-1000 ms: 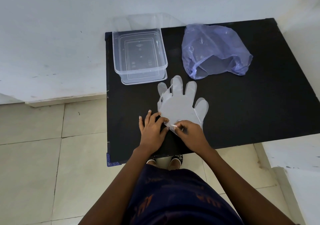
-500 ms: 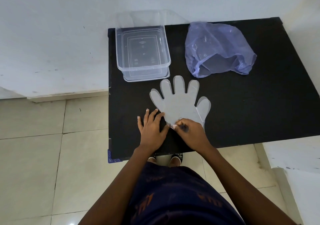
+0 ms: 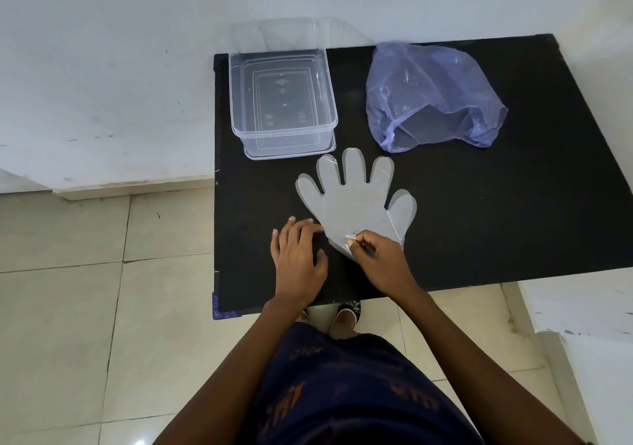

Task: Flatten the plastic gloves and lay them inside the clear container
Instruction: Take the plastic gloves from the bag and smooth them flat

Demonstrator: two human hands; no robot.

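Observation:
A clear plastic glove (image 3: pixel 356 201) lies flat on the black table (image 3: pixel 496 204), all five fingers spread and pointing away from me. My right hand (image 3: pixel 378 263) pinches the glove's cuff between thumb and fingertips. My left hand (image 3: pixel 298 256) rests flat on the table just left of the cuff, fingers apart, its fingertips at the glove's edge and holding nothing. The clear container (image 3: pixel 284 102) stands at the table's far left, sitting on its lid, with nothing visible inside.
A crumpled bluish plastic bag (image 3: pixel 431 95) lies at the back of the table, right of the container, its mouth facing me. A white wall runs behind and to the left. Tiled floor lies below the table's near edge.
The glove's folded left fingers have spread out flat. My left hand has slid off the cuff onto the table beside it. My right hand keeps its pinch.

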